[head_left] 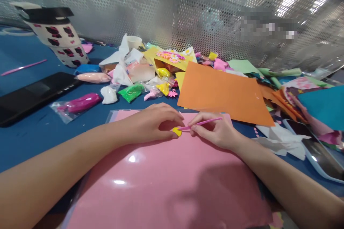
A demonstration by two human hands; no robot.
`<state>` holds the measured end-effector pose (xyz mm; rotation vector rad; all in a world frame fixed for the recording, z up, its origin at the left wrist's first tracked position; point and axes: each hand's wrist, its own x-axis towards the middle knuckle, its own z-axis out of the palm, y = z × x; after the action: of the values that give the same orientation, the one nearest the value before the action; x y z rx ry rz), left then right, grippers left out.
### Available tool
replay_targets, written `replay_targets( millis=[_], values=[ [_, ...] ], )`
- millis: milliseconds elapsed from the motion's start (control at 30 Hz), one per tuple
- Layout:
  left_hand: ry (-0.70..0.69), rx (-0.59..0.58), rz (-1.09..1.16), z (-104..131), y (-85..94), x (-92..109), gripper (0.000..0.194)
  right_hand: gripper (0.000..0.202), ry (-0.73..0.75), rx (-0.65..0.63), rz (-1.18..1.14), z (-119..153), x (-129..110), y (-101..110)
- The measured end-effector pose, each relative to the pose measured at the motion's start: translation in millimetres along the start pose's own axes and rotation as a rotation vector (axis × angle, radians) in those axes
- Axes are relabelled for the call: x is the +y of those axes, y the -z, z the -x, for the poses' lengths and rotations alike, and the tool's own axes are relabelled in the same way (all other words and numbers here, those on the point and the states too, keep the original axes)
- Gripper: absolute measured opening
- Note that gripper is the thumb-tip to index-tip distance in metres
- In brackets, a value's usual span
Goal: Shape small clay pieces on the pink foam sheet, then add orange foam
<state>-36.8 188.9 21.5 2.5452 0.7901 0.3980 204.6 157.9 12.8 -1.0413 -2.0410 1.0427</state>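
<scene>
A small flat piece of yellow clay (177,131) lies near the far edge of a pink sheet in a clear plastic sleeve (161,179). My left hand (153,123) curls around it, the thumb against its near side and the fingers arched over the far side. Pinched in my right hand (215,134) is a thin pink modelling tool (206,122), its flat tip touching the right edge of the yellow clay. The tool's other end points up to the right. Some fingertips of both hands are partly hidden.
Behind the sleeve lie orange card (223,93), green clay (132,92) and magenta clay (80,103) in bags, and paper scraps. At left are a tumbler (61,37), a black phone (37,94) and another pink tool (24,67). A second phone (317,150) lies right, by crumpled tissue (285,137).
</scene>
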Motion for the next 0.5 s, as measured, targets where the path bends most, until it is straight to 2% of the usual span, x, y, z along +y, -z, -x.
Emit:
replay_targets(
  millis=[133,267,500],
  values=[
    [-0.051,0.036,-0.001,-1.3,-4.8,-2.4,0.025,0.008,0.051,-0.012,0.080,-1.5,-2.7,-1.1],
    [-0.026,0.024,-0.005,-0.9,-5.0,-1.5,0.024,0.008,0.129,-0.001,0.131,-0.4,-0.4,-0.9],
    [-0.014,-0.007,0.005,-0.5,-2.2,-0.7,0.024,0.013,0.142,-0.039,0.160,1.5,1.0,-0.6]
  ],
)
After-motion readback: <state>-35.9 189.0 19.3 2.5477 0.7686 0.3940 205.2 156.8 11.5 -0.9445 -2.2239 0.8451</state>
